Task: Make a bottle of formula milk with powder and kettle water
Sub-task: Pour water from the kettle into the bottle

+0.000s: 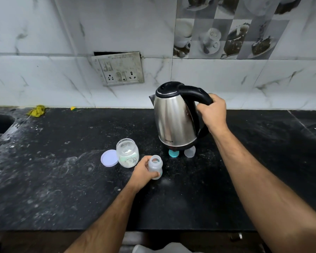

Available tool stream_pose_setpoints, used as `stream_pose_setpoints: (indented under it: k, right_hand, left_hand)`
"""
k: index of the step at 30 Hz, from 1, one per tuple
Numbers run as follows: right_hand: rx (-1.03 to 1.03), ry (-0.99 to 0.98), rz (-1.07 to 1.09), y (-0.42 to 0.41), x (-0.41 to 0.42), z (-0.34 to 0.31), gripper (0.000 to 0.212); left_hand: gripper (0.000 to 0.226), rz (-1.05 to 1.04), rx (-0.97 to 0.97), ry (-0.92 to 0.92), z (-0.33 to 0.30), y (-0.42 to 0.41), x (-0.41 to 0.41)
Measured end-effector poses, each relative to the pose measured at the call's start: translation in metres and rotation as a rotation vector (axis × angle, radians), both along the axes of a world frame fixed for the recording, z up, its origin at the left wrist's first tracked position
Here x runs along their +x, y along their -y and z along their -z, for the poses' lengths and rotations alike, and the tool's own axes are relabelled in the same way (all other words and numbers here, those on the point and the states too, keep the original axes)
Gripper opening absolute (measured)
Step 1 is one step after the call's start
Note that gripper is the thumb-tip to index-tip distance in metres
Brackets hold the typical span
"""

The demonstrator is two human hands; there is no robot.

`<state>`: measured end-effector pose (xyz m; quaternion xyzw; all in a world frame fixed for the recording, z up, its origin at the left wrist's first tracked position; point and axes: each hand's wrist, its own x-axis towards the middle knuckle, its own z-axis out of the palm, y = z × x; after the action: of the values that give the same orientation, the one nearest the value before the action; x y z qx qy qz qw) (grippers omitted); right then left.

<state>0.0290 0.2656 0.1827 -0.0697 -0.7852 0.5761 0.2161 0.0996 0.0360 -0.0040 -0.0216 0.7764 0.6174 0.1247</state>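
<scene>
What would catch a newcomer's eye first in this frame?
The steel kettle dominates, held by its black handle in the right hand, above the black counter. Below it, the left hand grips an open baby bottle, beside an open powder jar.

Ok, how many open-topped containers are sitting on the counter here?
2. The powder jar stands beside its lid; the baby bottle stands right of it, gripped by the left hand. None seem hidden.
</scene>
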Motion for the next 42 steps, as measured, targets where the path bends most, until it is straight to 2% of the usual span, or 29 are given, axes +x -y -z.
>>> stream_pose_setpoints:
  k: [3,9,13,24,31,42]
  right_hand:
    - [-0.004,0.037,-0.017,0.007,-0.033,0.010,0.015]
    - [-0.014,0.089,-0.103,0.017,-0.086,0.029,0.029]
    - [-0.034,0.121,-0.108,0.020,-0.110,0.045,0.027]
    - [-0.059,0.207,-0.072,0.020,-0.132,0.088,0.020]
    - [-0.019,0.250,-0.218,-0.003,-0.134,0.094,0.023]
    - [-0.032,0.381,-0.275,-0.020,-0.133,0.100,0.026]
  left_hand:
    - [0.053,-0.022,0.011,0.006,-0.002,-0.006,-0.006]
    - [0.053,-0.051,0.027,0.014,-0.001,-0.013,-0.016]
    - [0.055,-0.073,0.026,0.035,0.004,-0.014,-0.022]
    - [0.058,-0.079,0.057,0.055,0.007,-0.022,-0.039]
    - [0.058,-0.076,0.072,0.066,0.009,-0.022,-0.046]
    - [0.058,-0.076,0.055,0.067,0.012,-0.014,-0.047]
